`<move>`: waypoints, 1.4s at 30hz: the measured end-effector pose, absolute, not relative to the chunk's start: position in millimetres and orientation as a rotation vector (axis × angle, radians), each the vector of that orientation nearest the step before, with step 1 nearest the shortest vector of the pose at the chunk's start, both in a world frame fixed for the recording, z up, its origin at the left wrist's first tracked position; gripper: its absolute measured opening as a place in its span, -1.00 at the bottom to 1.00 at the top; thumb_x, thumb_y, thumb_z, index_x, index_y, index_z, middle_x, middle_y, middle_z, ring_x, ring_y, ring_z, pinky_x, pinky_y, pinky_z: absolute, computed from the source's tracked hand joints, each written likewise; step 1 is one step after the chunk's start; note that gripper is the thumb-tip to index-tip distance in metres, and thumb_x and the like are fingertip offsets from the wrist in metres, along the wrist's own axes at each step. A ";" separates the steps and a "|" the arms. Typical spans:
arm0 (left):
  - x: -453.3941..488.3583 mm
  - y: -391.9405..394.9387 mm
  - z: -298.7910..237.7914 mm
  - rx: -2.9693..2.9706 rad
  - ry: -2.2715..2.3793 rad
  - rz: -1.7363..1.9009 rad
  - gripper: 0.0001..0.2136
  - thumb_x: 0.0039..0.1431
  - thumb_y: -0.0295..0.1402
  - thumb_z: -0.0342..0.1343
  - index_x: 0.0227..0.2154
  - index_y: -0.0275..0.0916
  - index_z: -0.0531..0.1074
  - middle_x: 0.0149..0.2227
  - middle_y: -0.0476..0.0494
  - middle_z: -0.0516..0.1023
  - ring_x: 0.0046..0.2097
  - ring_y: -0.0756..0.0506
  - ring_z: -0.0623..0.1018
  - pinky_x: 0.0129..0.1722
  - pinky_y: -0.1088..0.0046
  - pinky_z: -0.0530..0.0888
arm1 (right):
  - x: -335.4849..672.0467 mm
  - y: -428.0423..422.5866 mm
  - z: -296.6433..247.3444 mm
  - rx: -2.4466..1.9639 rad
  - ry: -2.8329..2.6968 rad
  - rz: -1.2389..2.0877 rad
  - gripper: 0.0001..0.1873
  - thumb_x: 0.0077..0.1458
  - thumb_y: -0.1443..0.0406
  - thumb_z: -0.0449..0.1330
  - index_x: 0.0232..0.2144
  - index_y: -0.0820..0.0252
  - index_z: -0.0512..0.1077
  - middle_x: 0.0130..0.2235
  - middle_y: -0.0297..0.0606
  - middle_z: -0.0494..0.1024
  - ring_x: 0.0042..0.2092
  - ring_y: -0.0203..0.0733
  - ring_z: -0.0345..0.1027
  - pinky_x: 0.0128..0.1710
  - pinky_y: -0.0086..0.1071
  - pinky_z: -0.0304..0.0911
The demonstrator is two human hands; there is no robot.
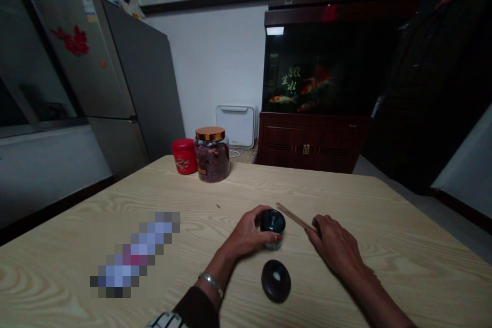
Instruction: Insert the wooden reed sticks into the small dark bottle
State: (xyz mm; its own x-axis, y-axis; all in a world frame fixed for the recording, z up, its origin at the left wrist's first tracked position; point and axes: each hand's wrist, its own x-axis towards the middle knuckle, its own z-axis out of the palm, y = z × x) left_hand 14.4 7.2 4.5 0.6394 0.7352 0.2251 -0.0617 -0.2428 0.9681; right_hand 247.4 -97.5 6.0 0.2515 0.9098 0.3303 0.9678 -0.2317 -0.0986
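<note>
My left hand is wrapped round a small dark round jar that stands on the light wooden table. My right hand rests on the table just right of the jar. Its fingertips are closed on the near end of some thin wooden sticks, which lie flat and point away to the left. A dark round lid with a pale spot in its middle lies on the table in front of the jar, between my two forearms.
A glass jar with a copper lid and a red tin stand at the table's far edge. A blurred patch covers something on the left. Behind are a fridge, a fish tank and a white appliance.
</note>
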 end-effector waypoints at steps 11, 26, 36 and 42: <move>14.7 6.1 5.8 1.655 0.581 0.812 -0.40 -0.19 -0.36 0.45 0.00 -0.27 0.44 -0.08 -0.18 0.56 -0.05 -0.17 0.51 -0.03 0.35 0.41 | 258.7 -115.1 18.9 -2.201 -1.731 -0.023 -0.82 0.18 0.24 0.05 -0.34 0.06 0.46 -0.27 -0.25 0.53 -0.20 -0.09 0.42 -0.30 -0.31 0.18; 13.5 0.9 12.0 1.569 0.590 0.812 -0.36 -0.29 -0.34 0.48 -0.04 -0.30 0.47 -0.20 -0.14 0.56 -0.15 -0.13 0.51 -0.13 0.40 0.41 | 265.2 -110.2 63.0 -1.821 -1.371 0.145 -0.71 0.05 0.02 0.17 -0.36 0.05 0.54 -0.24 -0.22 0.60 -0.24 -0.04 0.45 -0.26 -0.24 0.29; 13.3 0.5 15.2 1.545 0.599 0.803 -0.35 -0.32 -0.31 0.50 -0.05 -0.28 0.48 -0.22 -0.13 0.56 -0.17 -0.13 0.51 -0.16 0.42 0.40 | 207.0 -62.1 133.8 -1.196 -1.065 0.310 -0.69 0.00 0.07 0.36 -0.27 0.12 0.54 -0.37 -0.27 0.54 -0.39 -0.25 0.35 -0.42 -0.37 0.26; 14.6 1.9 13.4 1.576 0.619 0.799 -0.36 -0.31 -0.30 0.50 -0.06 -0.26 0.49 -0.21 -0.12 0.56 -0.15 -0.14 0.50 -0.16 0.42 0.39 | 194.6 -52.9 118.5 -1.200 -1.150 0.327 -0.73 0.07 0.10 0.31 -0.27 0.15 0.52 -0.38 -0.27 0.54 -0.40 -0.24 0.34 -0.41 -0.36 0.30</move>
State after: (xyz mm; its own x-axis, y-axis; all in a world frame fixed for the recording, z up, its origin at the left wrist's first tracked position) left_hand 14.6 1.9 13.4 0.6217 0.7687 0.1502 -0.0467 -0.1550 0.9868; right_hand 194.6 -52.9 118.5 0.4405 0.7318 0.5201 0.3488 0.3943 -0.8502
